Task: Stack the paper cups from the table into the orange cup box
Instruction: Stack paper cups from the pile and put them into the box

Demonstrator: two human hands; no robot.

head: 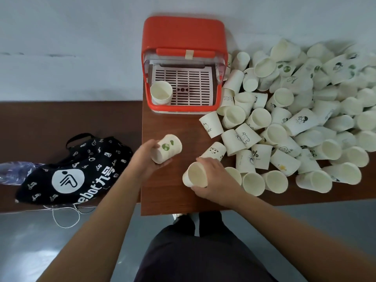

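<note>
Orange plastic cup box (pixel 184 33) is sitting open at the back of the brown wooden table (pixel 162 200). So far it holds just one white paper cup (pixel 161 92), upright in the near-left corner of its slatted tray. So I'd say we're very early in the job.

Both hands are busy right now. The left hand (pixel 145 157) is wrapped around a green-printed paper cup (pixel 166 148) held at a tilt. The right hand (pixel 215 178) has its fingers curled round a plain white paper cup (pixel 196 175) whose open mouth faces the camera. The two held cups are near each other but not touching, at the front of the table, and the box is well beyond them.

My guess at the step: fresh cups picked up, about to be nested and carried over. The next move probably means lining one cup's base up with the other's mouth, then setting them into the cup already in the box. It needs a gentle squeeze, since paper cups crush easily.

The big heap of loose paper cups (pixel 305 119) lies just to the right of the right hand and runs up beside the box, so there's plenty left. A black printed bag (pixel 71 171) lies off to the left on a lower surface.
</note>
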